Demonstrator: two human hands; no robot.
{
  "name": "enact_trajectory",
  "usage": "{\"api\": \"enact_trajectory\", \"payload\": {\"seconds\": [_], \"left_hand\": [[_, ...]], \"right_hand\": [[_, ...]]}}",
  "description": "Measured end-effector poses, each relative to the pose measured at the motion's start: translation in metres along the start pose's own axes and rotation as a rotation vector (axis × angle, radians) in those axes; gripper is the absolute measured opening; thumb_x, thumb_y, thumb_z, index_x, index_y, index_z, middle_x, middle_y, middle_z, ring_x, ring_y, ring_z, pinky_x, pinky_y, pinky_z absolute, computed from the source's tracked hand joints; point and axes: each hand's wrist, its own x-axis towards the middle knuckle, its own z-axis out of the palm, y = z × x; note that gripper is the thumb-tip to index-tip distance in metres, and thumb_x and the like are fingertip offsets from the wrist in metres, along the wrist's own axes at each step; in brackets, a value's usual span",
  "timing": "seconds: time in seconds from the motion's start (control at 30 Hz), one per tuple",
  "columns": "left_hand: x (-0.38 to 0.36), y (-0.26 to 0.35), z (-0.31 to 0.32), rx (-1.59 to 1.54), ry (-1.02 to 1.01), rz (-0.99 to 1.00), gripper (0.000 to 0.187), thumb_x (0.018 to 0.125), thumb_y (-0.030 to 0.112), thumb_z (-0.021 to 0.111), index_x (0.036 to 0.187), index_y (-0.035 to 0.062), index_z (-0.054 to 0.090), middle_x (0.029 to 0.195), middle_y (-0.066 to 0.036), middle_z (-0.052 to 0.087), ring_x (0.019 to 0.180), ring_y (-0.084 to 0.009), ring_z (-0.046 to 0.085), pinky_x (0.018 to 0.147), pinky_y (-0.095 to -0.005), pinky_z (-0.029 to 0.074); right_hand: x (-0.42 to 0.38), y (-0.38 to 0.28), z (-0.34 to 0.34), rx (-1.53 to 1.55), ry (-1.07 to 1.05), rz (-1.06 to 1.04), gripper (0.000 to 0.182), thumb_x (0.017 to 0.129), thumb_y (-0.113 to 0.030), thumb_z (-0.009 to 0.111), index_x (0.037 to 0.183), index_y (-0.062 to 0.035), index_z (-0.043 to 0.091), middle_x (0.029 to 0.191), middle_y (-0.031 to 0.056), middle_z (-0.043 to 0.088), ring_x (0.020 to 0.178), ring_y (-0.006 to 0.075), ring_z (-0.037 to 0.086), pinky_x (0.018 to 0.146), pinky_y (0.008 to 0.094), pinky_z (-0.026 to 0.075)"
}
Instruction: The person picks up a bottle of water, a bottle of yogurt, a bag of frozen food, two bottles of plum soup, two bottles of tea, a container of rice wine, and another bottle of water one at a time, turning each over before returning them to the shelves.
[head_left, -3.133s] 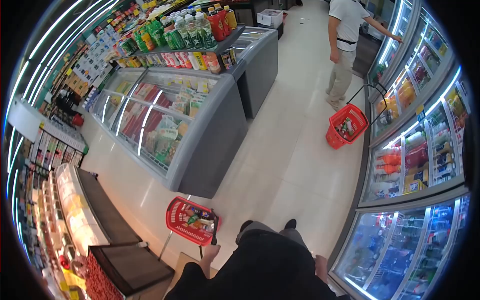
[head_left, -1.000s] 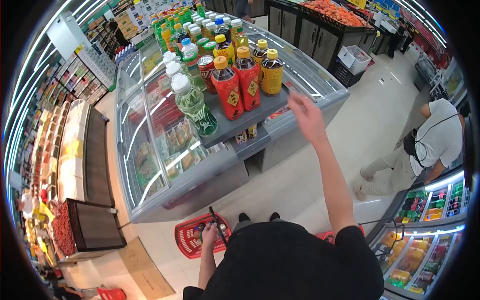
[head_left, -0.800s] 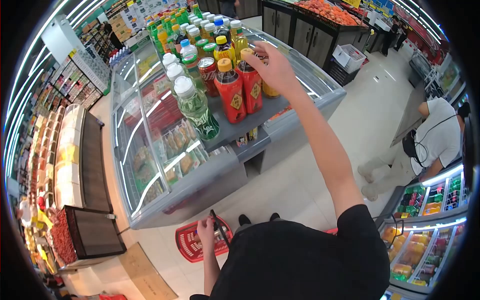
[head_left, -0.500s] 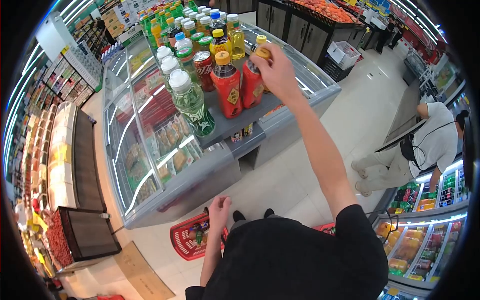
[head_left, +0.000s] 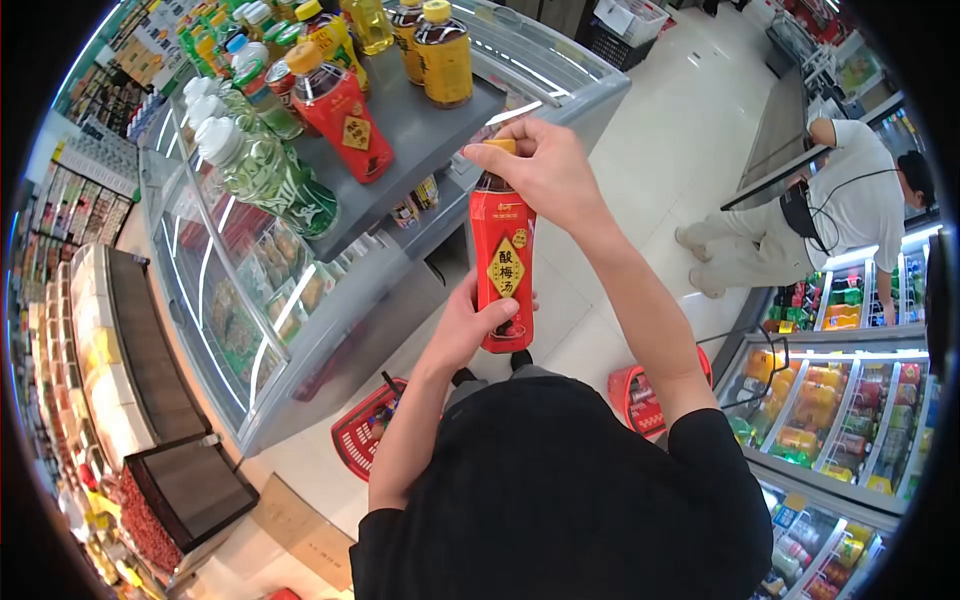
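Between my two hands, in front of my body, a red drink bottle [head_left: 505,235] with a yellow cap and a black-and-gold diamond label is held upright. Its cap and neck are gripped by my right hand [head_left: 545,170]. Lower down, my left hand [head_left: 478,325] wraps round the base, thumb across the front. A matching red bottle [head_left: 345,125] stands on the grey shelf [head_left: 420,165] to the left, and two yellow-labelled bottles [head_left: 445,60] stand behind it. Clear green-labelled bottles [head_left: 265,180] with white caps line the shelf's left edge.
Below the shelf is a glass-topped freezer [head_left: 340,320]. Red shopping baskets sit on the floor, one basket [head_left: 352,440] at my left and another basket [head_left: 625,395] at my right. A person in a white shirt [head_left: 855,175] bends over a drinks cooler [head_left: 830,400] on the right.
The red bottle has come off the shelf toward my body in my right hand. My left hand has risen from above the basket and taken hold of its base. My view has shifted.
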Motion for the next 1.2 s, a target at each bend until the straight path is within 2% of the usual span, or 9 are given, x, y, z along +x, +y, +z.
{"api": "enact_trajectory", "payload": {"seconds": [0.17,0.3,0.33,0.5,0.67,0.73,0.83,0.97,1.2], "left_hand": [[-0.007,-0.025,0.008,-0.5,-0.173,-0.216,0.045,0.08,0.03,0.064,0.107,-0.0025,0.046,0.089,-0.013,0.059,0.081,-0.0221,0.062,0.072,-0.0352,0.052],[-0.015,-0.03,0.018,-0.464,-0.117,-0.288,0.051,0.088,0.047,0.048,0.105,-0.0003,0.047,0.088,-0.015,0.058,0.079,-0.0234,0.061,0.072,-0.0335,0.052],[-0.016,-0.033,0.02,-0.467,-0.113,-0.292,0.051,0.088,0.047,0.048,0.105,-0.0003,0.047,0.088,-0.015,0.058,0.079,-0.0234,0.061,0.072,-0.0335,0.052],[-0.02,-0.045,0.03,-0.328,-0.018,-0.35,0.057,0.094,0.052,0.027,0.105,0.0,0.047,0.088,-0.014,0.059,0.078,-0.0211,0.062,0.07,-0.0324,0.052],[-0.027,-0.049,0.03,-0.516,-0.134,-0.346,0.065,0.09,0.058,0.034,0.115,-0.0011,0.043,0.091,-0.017,0.057,0.077,-0.0245,0.062,0.07,-0.0342,0.052],[-0.03,-0.05,0.029,-0.72,-0.261,-0.287,0.078,0.083,0.062,0.046,0.125,-0.0039,0.035,0.092,-0.021,0.055,0.074,-0.0296,0.061,0.067,-0.0358,0.051],[-0.02,-0.041,0.022,-0.894,-0.579,-0.094,0.076,0.082,0.058,0.05,0.122,-0.0052,0.036,0.086,-0.022,0.055,0.07,-0.0305,0.06,0.063,-0.0367,0.05],[-0.01,-0.029,0.021,-1.045,-0.746,0.018,0.07,0.081,0.053,0.053,0.116,-0.0063,0.039,0.075,-0.024,0.054,0.06,-0.0312,0.059,0.056,-0.0391,0.05],[-0.022,-0.044,0.011,-0.873,-0.525,-0.152,0.07,0.076,0.049,0.056,0.114,-0.0078,0.041,0.076,-0.023,0.055,0.06,-0.0317,0.059,0.056,-0.0375,0.051]], "right_hand": [[-0.018,0.06,-0.004,0.333,-0.144,0.197,0.035,0.084,-0.032,0.063,0.094,0.0021,0.059,0.084,0.0056,0.063,0.072,0.008,0.057,0.065,0.0235,0.046],[-0.057,0.086,0.001,0.824,-0.186,0.541,0.049,0.093,-0.044,0.045,0.105,0.0018,0.055,0.093,0.0097,0.063,0.08,0.0141,0.061,0.074,0.0307,0.049],[-0.063,0.096,0.003,0.863,-0.241,0.541,0.058,0.093,-0.052,0.036,0.109,0.0012,0.053,0.099,0.0141,0.063,0.089,0.0228,0.062,0.078,0.0346,0.05],[-0.084,0.11,-0.001,1.049,-0.292,0.499,0.064,0.093,-0.056,0.027,0.114,-0.0002,0.05,0.104,0.0173,0.061,0.094,0.0288,0.061,0.082,0.0382,0.05],[-0.097,0.123,0.0,1.221,-0.385,0.38,0.067,0.093,-0.058,0.024,0.119,-0.0013,0.048,0.111,0.0171,0.058,0.098,0.0282,0.059,0.084,0.0389,0.048],[-0.11,0.114,0.006,1.34,-0.252,0.476,0.061,0.093,-0.053,0.036,0.119,0.0002,0.049,0.111,0.0127,0.059,0.106,0.0204,0.056,0.091,0.0339,0.045],[-0.146,0.124,0.018,1.003,-0.466,0.495,0.048,0.095,-0.041,0.04,0.119,-0.001,0.051,0.115,0.0109,0.057,0.111,0.0178,0.053,0.092,0.0322,0.043],[-0.16,0.112,0.025,1.078,-0.605,0.664,0.035,0.097,-0.029,0.041,0.112,-0.0007,0.056,0.108,0.0097,0.061,0.1,0.0154,0.058,0.088,0.0304,0.045],[-0.155,0.13,0.011,0.946,-0.804,0.637,0.036,0.098,-0.031,0.037,0.105,-0.0022,0.058,0.094,0.0066,0.064,0.086,0.0134,0.061,0.08,0.0293,0.048]]}}
